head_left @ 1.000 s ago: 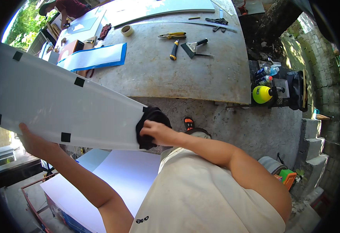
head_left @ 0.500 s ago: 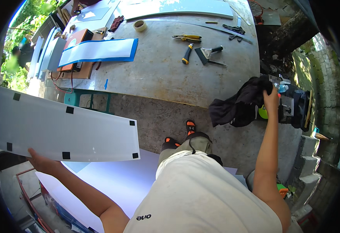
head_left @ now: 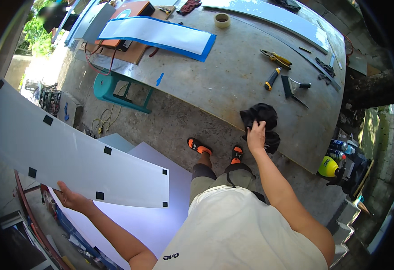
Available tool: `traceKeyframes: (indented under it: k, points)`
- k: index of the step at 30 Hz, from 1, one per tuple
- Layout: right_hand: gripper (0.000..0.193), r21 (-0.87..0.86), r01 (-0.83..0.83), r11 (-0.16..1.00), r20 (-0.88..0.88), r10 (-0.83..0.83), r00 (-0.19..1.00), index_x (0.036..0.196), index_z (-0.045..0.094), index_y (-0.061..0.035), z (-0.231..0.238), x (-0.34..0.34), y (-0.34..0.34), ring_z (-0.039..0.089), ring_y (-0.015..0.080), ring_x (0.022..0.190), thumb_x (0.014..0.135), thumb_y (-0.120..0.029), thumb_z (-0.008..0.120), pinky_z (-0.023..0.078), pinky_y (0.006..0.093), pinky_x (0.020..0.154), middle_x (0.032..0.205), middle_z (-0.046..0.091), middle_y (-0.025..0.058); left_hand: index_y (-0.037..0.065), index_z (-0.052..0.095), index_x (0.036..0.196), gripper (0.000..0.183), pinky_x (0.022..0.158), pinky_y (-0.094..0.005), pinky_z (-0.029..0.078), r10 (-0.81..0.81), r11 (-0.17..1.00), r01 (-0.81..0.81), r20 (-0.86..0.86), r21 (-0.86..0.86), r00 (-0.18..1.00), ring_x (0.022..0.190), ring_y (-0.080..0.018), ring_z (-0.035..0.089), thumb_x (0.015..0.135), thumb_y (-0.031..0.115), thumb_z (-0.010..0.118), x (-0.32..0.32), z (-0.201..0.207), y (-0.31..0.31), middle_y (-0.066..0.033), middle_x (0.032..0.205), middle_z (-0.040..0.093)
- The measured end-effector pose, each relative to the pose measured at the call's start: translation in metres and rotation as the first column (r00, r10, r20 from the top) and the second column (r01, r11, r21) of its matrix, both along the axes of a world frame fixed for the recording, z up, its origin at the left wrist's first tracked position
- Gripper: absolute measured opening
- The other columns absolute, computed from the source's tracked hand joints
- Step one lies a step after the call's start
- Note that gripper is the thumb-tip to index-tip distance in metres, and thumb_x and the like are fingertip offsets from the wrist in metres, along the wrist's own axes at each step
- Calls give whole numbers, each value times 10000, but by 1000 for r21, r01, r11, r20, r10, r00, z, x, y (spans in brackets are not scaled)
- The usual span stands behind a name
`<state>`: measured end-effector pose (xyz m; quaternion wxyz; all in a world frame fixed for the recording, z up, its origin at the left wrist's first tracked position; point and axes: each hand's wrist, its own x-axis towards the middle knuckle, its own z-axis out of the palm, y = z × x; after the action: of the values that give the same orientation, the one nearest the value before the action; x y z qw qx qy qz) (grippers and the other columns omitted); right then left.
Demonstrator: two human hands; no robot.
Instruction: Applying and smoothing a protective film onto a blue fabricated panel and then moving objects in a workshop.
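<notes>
My left hand grips the lower edge of a long white panel, which has several black squares stuck along both long edges. The panel is held up at my left, tilted, over large white sheets. In my right hand is a bunched black cloth, held at the near edge of the metal-topped table. Part of the cloth hangs below my fingers. Beyond it on the table lie a scraper, a yellow-and-black utility knife and yellow-handled pliers.
A roll of tape, a long metal ruler and a blue-edged white strip lie on the table. Under its left side stands a teal stool. Large white sheets rest at my left. A yellow spray bottle stands at right.
My right hand has carried the black cloth leftward from beside the bottles to the table edge, uncovering the yellow spray bottle. The view has turned, and the panel stays in my left hand.
</notes>
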<state>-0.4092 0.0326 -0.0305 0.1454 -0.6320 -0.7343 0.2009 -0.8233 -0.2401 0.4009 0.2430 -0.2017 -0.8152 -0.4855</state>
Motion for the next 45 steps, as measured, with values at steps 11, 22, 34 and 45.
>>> traceKeyframes:
  k: [11,22,34,45]
  points:
    - [594,-82,-257,963,109,265,958,1475,471,30,2,-280,138,567,467,1159,917,-40,663,526,507,980,1318,443,251,-62,609,1366,362,959,-316,519,-107,987,85,162,138,981,1079,-176,657,1072,141,548,-134,-75,-14,-110,1236,702]
    - [448,-190,-54,980,438,134,889,1308,622,-34,16,-224,165,559,422,1250,872,71,618,508,467,1049,1423,489,208,-57,613,1385,362,902,-268,503,-9,993,-20,254,113,967,1017,-118,631,1067,108,562,-261,-109,-24,-80,1211,715]
    - [430,-28,-787,616,65,787,613,1180,632,-74,135,-537,127,511,392,1214,800,-143,820,431,501,1015,1270,540,174,-53,652,1306,317,710,-321,493,284,959,-282,159,-38,945,757,-143,565,1044,98,558,-323,-100,-64,-73,869,683]
    - [467,-239,-935,262,15,964,267,1291,667,-88,103,-846,62,582,387,1185,875,-273,776,485,495,1025,1232,623,174,-66,670,1110,202,576,-313,353,360,933,-347,308,-100,880,644,-109,413,994,77,586,-457,-136,-106,-28,736,533]
